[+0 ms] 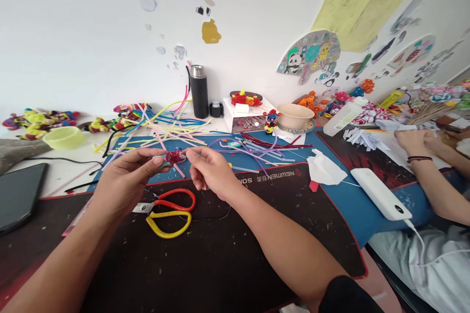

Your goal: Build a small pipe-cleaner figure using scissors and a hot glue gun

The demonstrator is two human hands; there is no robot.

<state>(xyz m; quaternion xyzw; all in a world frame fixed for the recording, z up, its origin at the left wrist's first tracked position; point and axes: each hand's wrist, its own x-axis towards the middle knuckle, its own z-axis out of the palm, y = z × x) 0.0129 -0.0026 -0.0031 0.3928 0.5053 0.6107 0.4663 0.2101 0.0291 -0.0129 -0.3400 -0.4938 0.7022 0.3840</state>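
Note:
Between my two hands is a small dark red fuzzy pipe-cleaner figure with bits of blue and teal. The fingers of my left hand are closed on its left end. My right hand pinches its right end between thumb and forefinger; the exact part there is too small to make out. Just below the hands, scissors with one red and one yellow handle lie on the black mat, their blades partly hidden behind my left wrist. Loose pipe cleaners in many colours spread behind my hands.
A black thermos stands by the wall, near a white box and a beige bowl. At left are a phone-like black tablet and a pale green bowl. A white power bank and a co-worker's hands are at right.

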